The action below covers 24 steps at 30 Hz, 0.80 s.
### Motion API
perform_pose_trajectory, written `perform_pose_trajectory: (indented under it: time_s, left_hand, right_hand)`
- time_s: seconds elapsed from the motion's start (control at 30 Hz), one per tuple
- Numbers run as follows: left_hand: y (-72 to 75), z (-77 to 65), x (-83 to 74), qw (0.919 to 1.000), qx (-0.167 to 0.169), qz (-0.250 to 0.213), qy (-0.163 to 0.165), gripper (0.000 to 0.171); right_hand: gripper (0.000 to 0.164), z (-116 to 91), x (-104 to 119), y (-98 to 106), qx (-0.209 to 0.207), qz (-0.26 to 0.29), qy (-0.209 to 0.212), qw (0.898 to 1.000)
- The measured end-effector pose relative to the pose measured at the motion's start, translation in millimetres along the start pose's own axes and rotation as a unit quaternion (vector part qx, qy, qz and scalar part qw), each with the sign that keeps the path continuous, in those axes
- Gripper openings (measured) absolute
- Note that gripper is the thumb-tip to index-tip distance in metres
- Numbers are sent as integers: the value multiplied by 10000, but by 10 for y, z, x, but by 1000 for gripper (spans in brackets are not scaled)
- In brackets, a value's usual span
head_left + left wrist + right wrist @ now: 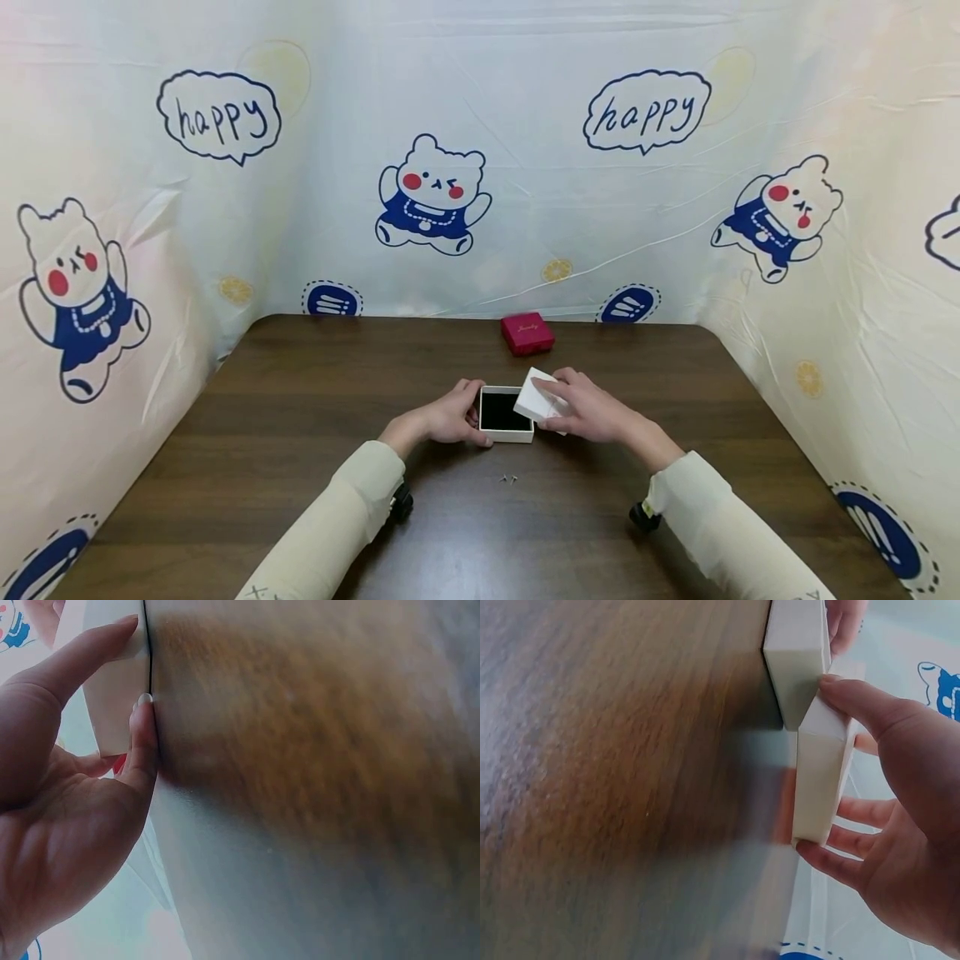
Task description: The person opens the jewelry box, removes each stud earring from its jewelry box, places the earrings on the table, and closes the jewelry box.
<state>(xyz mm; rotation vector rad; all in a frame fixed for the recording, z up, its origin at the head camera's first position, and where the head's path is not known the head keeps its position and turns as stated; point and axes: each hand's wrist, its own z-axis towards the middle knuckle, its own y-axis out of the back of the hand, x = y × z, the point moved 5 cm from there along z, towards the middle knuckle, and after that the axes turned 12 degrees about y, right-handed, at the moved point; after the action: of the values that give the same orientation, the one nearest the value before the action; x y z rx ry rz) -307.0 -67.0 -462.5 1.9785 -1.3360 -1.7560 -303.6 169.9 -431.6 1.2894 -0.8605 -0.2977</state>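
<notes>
A small white box (pixel 507 436) with a black inside sits open-topped on the table. My left hand (pixel 452 413) grips its left side, thumb at the near corner and fingers round the far part. In my right hand (pixel 592 407) is the white lid (pixel 538 402), tilted and overlapping the box's right edge in the head view. The right wrist view shows the thumb and fingers holding the lid (pixel 819 787) by its edges, right beside the box (pixel 799 671). Two tiny metallic pieces, perhaps earrings (pixel 508 479), lie on the table nearer to me.
A red box (pixel 527 333) with lettering on top stands at the back of the brown wooden table (pixel 337 358). Behind and at both sides hangs a pale printed curtain (pixel 525 208). Dark wrist straps show under both sleeves.
</notes>
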Motion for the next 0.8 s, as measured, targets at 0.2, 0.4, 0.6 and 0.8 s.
perform_pose_trajectory:
  time_s: [0.2, 0.4, 0.6, 0.8]
  left_hand:
    - [0, -8, -8, 10000, 50, 45, -19, 95]
    - [1, -4, 2, 10000, 58, 57, 13, 99]
    - [-2, 6, 14, 10000, 3, 5, -30, 97]
    - [-2, 6, 20, 9999, -31, 41, -109, 89]
  right_hand:
    - [76, 24, 71, -13, 55, 82, 57, 9999]
    - [78, 53, 107, 9, 29, 158, 148, 9998]
    - [79, 92, 132, -5, 161, 381, 213, 9989]
    - [80, 150, 198, -27, 196, 410, 355, 9983]
